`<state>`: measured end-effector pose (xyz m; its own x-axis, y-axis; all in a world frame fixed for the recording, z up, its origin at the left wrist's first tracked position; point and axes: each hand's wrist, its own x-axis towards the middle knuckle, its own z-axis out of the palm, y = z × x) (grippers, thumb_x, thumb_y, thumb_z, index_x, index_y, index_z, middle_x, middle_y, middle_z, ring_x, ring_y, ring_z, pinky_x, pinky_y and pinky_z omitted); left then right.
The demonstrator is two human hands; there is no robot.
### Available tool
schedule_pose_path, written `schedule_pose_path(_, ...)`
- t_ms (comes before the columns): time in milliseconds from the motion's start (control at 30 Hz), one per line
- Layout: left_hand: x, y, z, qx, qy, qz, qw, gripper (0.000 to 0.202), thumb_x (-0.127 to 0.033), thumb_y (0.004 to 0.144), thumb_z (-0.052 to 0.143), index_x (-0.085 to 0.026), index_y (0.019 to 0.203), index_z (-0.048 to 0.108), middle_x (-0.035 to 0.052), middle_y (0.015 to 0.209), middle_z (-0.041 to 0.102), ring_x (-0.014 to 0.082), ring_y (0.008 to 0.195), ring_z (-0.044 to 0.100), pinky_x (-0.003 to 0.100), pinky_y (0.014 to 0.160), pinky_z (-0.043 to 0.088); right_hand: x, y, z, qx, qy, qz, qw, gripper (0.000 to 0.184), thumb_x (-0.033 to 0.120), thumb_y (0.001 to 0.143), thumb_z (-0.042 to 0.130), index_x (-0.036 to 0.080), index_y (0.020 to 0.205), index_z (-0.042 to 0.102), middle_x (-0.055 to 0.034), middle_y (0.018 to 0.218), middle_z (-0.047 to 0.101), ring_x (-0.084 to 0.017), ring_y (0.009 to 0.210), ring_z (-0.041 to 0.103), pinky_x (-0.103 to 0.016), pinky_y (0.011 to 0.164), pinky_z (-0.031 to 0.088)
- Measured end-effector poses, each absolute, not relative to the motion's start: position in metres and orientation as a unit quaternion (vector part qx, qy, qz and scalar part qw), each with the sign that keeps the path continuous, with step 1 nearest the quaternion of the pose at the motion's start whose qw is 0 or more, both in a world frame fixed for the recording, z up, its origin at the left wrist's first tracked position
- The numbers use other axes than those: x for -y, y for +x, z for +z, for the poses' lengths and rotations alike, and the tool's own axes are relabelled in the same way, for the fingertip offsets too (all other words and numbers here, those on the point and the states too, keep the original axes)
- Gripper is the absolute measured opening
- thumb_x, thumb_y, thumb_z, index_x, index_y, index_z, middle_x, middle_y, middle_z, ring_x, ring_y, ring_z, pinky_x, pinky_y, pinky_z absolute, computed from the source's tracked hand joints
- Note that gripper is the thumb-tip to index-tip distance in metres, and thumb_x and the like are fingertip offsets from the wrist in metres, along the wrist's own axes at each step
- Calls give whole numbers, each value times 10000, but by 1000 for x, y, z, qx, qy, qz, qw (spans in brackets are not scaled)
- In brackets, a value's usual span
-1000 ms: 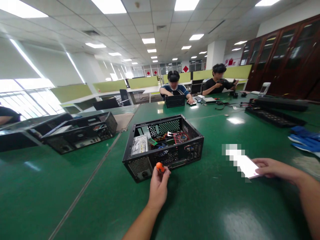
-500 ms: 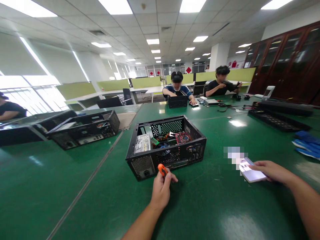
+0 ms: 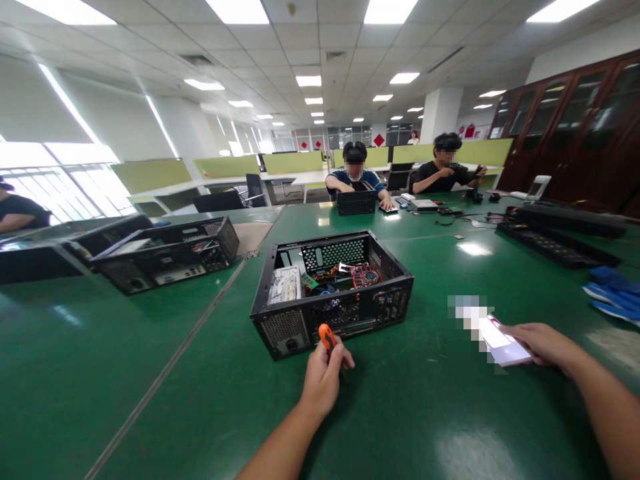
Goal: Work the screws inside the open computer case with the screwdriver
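The left grip (image 3: 323,375) is closed around the orange-and-black handle (image 3: 327,337) of a tool, one end pointing up out of the fist. Well to its right, the right grip (image 3: 545,345) grasps a phone (image 3: 511,351), screen lit and partly pixelated, over a green bench (image 3: 410,420). Just beyond the left grip sits an open black computer case (image 3: 345,317), a red circuit board (image 3: 365,275) inside. Beyond and left of that grip lies another open case (image 3: 175,257); farthest, across the bench, are two people (image 3: 357,180).
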<state>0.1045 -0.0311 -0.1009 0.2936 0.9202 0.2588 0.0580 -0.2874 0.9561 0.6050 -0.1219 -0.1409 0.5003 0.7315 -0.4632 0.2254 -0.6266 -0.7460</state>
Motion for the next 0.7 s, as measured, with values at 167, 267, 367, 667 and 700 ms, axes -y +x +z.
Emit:
schedule_pose_path(167, 30, 104, -100, -375, 656, 459, 467, 360, -530, 979, 466, -179, 918, 512, 14, 671, 649, 163, 647, 596, 290, 673, 489, 108, 598, -129, 333, -853, 360, 180, 333, 394, 975, 636, 150, 1202, 640, -83, 1192, 668, -233, 1005, 679, -420, 852, 583)
schedule_pose_path(267, 31, 104, -98, -377, 655, 459, 467, 363, -534, 975, 470, -180, 910, 514, 15, 668, 649, 166, 645, 596, 288, 667, 485, 104, 593, -126, 360, -861, 333, 137, 311, 392, 983, 624, 166, 1196, 643, -75, 1190, 671, -225, 997, 680, -417, 847, 585)
schedule_pose_path(367, 32, 104, -98, -379, 654, 459, 467, 371, -542, 970, 476, -181, 894, 514, 14, 663, 647, 165, 640, 592, 287, 664, 482, 99, 589, -129, 373, -871, 301, 107, 327, 402, 983, 621, 167, 1210, 636, -80, 1202, 666, -229, 1008, 676, -426, 855, 583)
schedule_pose_path(667, 32, 106, -94, -387, 644, 460, 473, 380, -555, 968, 472, -182, 906, 510, 10, 654, 643, 164, 627, 590, 286, 652, 483, 88, 588, -141, 348, -893, 275, 78, 382, 399, 976, 631, 170, 1281, 599, -101, 1273, 636, -248, 1074, 659, -468, 894, 569)
schedule_pose_path(700, 32, 106, -94, -388, 642, 460, 475, 381, -556, 967, 474, -182, 906, 510, 9, 653, 642, 164, 627, 588, 286, 652, 483, 88, 589, -140, 349, -888, 288, 83, 367, 399, 977, 630, 167, 1261, 609, -97, 1249, 647, -240, 1049, 667, -454, 877, 576)
